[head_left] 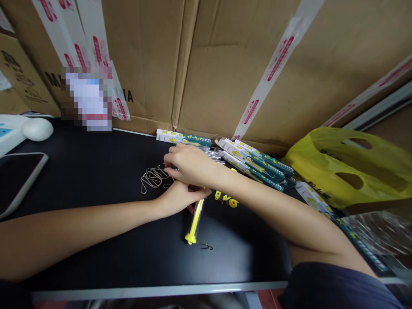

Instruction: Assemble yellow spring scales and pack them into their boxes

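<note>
My left hand (180, 198) is closed around a tubular spring scale (195, 221), clear with a yellow core. Its yellow end cap and metal hook point toward the front edge of the table; its far end is hidden by my hands. My right hand (189, 161) crosses just beyond and above the left, fingers curled together, and anything in them is hidden. Left of the right fingertips lies a loose pile of bent wire hooks (154, 177). Small yellow plastic parts (227, 198) lie to the right of the scale, below my right forearm.
Several printed boxes (254, 161) lie stacked at the back, with another box (183, 138) left of them and clear tubes (214, 154) between. A yellow plastic bag (347, 167) and clear wrapping (383, 234) are at right. A phone (21, 180) lies left. Large cartons (222, 68) wall the back.
</note>
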The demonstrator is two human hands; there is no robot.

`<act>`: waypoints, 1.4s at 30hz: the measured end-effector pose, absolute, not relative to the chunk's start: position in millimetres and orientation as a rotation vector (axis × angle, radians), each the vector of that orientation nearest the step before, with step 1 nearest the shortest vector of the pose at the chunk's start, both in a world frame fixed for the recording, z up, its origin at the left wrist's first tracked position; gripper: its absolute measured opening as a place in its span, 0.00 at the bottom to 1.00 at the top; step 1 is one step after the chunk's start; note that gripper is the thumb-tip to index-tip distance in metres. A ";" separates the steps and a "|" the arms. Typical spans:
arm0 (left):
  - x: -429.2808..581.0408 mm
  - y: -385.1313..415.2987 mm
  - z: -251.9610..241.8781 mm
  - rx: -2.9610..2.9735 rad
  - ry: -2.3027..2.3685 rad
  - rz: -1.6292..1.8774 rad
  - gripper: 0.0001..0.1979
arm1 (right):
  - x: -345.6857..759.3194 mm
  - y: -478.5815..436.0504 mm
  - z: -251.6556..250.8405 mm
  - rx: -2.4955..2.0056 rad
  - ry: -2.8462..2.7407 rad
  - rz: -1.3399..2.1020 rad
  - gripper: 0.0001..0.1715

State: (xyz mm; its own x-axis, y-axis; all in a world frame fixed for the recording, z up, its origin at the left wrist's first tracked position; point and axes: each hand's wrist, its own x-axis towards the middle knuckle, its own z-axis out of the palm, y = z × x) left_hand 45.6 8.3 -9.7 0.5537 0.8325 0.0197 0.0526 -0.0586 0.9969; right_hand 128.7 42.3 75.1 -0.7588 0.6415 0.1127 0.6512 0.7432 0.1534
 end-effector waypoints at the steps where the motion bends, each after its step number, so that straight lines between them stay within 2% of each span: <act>1: 45.2 9.0 -10.1 1.510 0.789 0.748 0.11 | 122.3 46.7 73.9 -1.112 -2.919 -0.274 0.13; 11: 45.3 8.8 -5.8 1.441 0.822 0.744 0.10 | 87.8 66.1 64.6 -1.426 -3.102 0.053 0.17; 16: 45.4 9.8 -7.2 1.451 0.822 0.728 0.08 | 85.5 67.6 59.5 -1.442 -3.057 0.066 0.16; 22: 45.3 10.6 -7.3 1.427 0.776 0.722 0.11 | 106.5 66.6 67.7 -1.325 -2.734 -0.058 0.10; 27: 44.7 8.0 -7.2 1.401 0.722 0.766 0.15 | 148.0 42.9 86.9 -1.082 -2.405 0.187 0.04; 33: 43.5 4.4 -3.6 1.295 0.685 0.836 0.17 | 203.6 0.8 82.8 -0.960 -2.126 0.400 0.04; 38: 41.2 2.9 0.6 1.288 0.668 0.895 0.14 | 234.2 -9.3 54.1 -0.997 -2.018 0.339 0.03; 42: 40.8 2.4 2.2 1.313 0.676 0.889 0.11 | 243.3 -5.7 39.5 -0.978 -2.109 0.039 0.03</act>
State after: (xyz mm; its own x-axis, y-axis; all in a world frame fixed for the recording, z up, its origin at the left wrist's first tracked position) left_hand 40.8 2.4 2.2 0.5163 0.8539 0.0650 -0.1650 0.0247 0.9860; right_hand 243.3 -5.7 39.5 -0.3867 0.6552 0.6490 0.6308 0.7013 -0.3321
